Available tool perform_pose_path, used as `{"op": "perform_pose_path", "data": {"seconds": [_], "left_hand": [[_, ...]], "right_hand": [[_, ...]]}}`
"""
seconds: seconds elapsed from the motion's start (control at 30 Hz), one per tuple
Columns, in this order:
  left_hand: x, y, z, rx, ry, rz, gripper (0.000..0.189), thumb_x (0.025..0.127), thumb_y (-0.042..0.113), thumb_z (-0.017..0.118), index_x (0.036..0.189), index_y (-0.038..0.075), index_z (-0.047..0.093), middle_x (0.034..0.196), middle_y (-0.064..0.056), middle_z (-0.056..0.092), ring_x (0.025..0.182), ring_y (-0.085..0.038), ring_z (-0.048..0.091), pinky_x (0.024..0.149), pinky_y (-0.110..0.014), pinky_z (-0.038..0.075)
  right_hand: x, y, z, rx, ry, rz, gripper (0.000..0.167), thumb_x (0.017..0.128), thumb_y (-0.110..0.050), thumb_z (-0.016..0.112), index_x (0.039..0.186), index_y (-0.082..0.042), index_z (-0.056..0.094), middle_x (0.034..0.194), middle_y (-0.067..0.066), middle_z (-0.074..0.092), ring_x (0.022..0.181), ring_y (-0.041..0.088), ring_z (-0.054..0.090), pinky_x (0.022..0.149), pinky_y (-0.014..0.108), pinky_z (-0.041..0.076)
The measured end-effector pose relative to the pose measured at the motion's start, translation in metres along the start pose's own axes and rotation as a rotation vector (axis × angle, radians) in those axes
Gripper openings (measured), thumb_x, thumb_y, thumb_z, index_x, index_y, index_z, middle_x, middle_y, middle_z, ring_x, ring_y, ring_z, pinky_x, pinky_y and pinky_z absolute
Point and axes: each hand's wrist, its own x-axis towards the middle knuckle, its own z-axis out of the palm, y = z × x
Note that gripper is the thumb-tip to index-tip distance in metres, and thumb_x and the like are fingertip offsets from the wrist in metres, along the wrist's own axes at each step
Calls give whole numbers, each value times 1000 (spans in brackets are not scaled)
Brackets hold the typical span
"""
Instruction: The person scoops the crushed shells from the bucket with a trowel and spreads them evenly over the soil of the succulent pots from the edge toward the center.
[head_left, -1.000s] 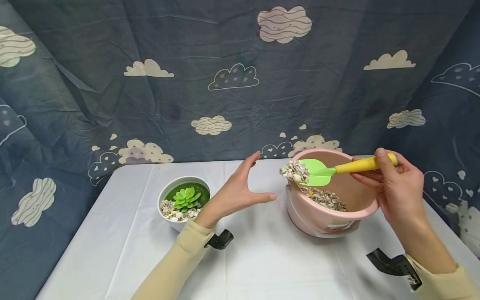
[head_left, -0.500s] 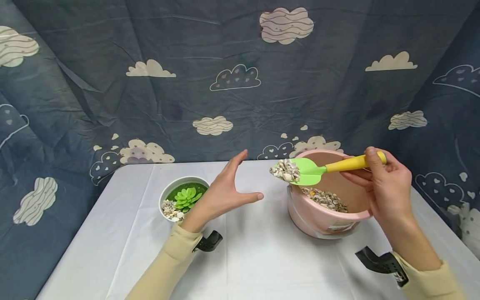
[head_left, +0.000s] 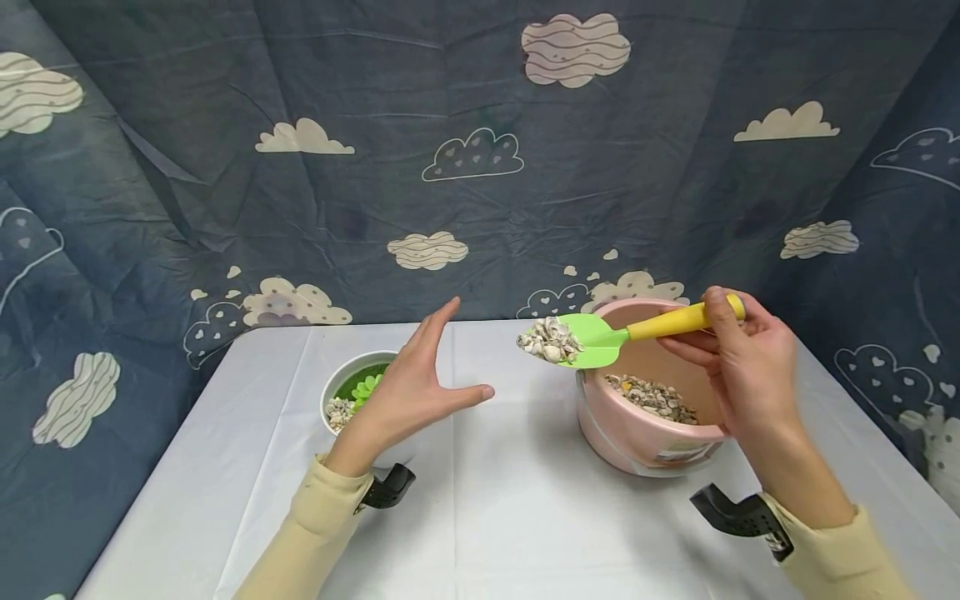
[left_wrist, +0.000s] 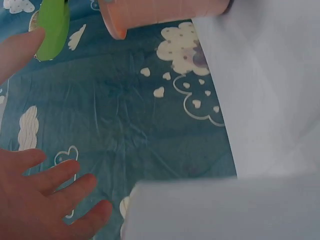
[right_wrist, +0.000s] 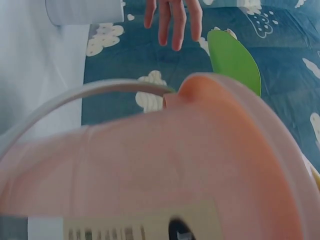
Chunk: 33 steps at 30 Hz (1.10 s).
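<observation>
My right hand (head_left: 753, 367) grips the yellow handle of a small green trowel (head_left: 600, 340), its blade level and pointing left. On the blade's tip lies a heap of small shells or pebbles (head_left: 551, 340). Behind and below the trowel stands a pink bucket (head_left: 630, 442) with more of the same pebbles (head_left: 654, 398) inside. My left hand (head_left: 405, 392) is held in the air with thumb and fingers spread, holding nothing. It partly covers a white pot (head_left: 335, 372) with a green succulent (head_left: 365, 388), pebbles and a green surface inside.
A white cloth covers the table (head_left: 510, 525), whose far edge meets a dark blue curtain (head_left: 360, 208) with cloud prints. The bucket's pale handle (right_wrist: 95, 90) hangs down on its front side.
The trowel with its heap of pebbles has moved left with my right hand, past the bucket's rim. My left hand has also moved left, covering more of the pot.
</observation>
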Motion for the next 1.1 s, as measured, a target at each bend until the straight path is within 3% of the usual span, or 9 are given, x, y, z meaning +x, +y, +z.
{"op": "perform_pose_path", "data": {"seconds": [0.2, 0.77, 1.1], "left_hand": [[-9, -9, -10, 30, 23, -2, 107, 76, 57, 78, 158, 33, 14, 159, 7, 21, 143, -21, 27, 106, -53, 36], [-37, -31, -40, 144, 95, -45, 107, 75, 61, 77, 157, 34, 14, 159, 2, 24, 142, -29, 29, 105, -59, 33], [-51, -49, -50, 163, 120, -67, 113, 72, 57, 82, 158, 27, 16, 158, -4, 26, 143, -32, 27, 106, -60, 31]], "right_hand": [[-2, 6, 13, 67, -27, -11, 33, 93, -14, 67, 113, 9, 54, 102, 22, 60, 85, 34, 71, 65, 40, 55], [-5, 14, 48, 37, -109, 32, 38, 95, -19, 64, 117, 9, 49, 108, 23, 69, 94, 35, 69, 72, 40, 55], [-6, 23, 64, 22, -141, 40, 36, 97, -20, 62, 116, 9, 51, 106, 25, 68, 92, 34, 70, 70, 40, 55]]}}
